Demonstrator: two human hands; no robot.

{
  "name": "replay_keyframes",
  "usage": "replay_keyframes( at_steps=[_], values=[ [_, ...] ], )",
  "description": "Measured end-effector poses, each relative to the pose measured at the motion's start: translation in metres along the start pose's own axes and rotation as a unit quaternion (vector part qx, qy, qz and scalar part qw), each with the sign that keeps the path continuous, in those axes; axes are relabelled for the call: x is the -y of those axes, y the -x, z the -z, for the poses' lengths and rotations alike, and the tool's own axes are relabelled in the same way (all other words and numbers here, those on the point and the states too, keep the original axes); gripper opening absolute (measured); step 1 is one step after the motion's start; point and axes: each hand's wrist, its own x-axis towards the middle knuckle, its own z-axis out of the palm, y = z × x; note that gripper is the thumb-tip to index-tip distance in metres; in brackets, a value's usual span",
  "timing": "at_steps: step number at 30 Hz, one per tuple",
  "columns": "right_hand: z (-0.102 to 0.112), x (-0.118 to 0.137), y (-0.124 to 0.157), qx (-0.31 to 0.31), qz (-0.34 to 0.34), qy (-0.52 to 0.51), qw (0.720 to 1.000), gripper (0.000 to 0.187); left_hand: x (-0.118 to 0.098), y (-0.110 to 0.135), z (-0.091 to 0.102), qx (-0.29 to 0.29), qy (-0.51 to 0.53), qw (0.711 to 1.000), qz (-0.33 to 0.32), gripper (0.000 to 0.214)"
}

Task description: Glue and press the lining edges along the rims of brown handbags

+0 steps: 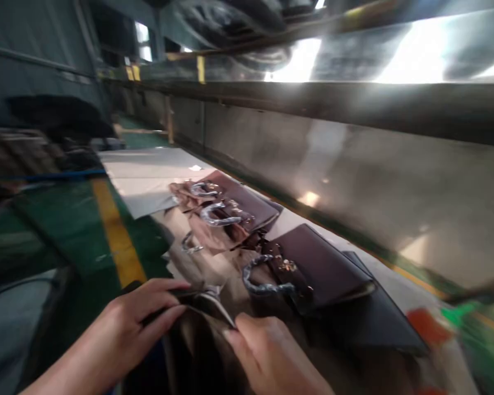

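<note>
My left hand (135,323) is closed, its thumb and fingers pinching the dark edge of a brown piece of fabric (201,334) at the near end of the table. My right hand (267,348) is closed on a thin, pale, shiny strip (220,307) that slants up toward the fabric edge; blur hides its exact kind. Just beyond my hands lies a dark brown handbag (313,263), its curved handle (259,282) wrapped in clear plastic. Farther back, more brown handbags (239,197) with wrapped handles lie on and beside crumpled brown fabric.
A pale table top (144,170) runs away from me under the bags. An orange object (428,326) sits at its right edge, by something bright green (456,314). A long metal-fronted machine (354,60) stands along the right. Yellow lines (115,236) mark the green floor.
</note>
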Motion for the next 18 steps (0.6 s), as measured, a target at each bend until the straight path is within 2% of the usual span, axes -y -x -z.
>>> replay_keyframes(
  at_steps=[2,4,7,10,18],
  values=[
    [-0.001,0.002,-0.015,0.030,0.017,-0.014,0.999,0.032,0.001,0.009,0.011,-0.005,0.019,0.999,0.046,0.027],
    [0.001,0.003,-0.018,0.045,0.020,-0.022,0.999,0.035,-0.004,0.008,0.016,-0.012,0.052,0.997,0.058,0.028],
    [0.004,0.005,-0.014,0.059,0.022,-0.027,0.998,0.037,-0.009,0.003,0.022,-0.017,0.080,0.996,0.025,0.026],
    [0.002,0.008,-0.014,0.076,0.021,-0.021,0.997,0.038,-0.007,0.002,0.030,0.014,0.085,0.996,-0.005,0.026],
    [0.002,0.011,-0.013,0.119,0.024,-0.036,0.992,0.037,-0.001,0.003,0.036,0.068,0.075,0.994,0.041,0.019]
  ],
)
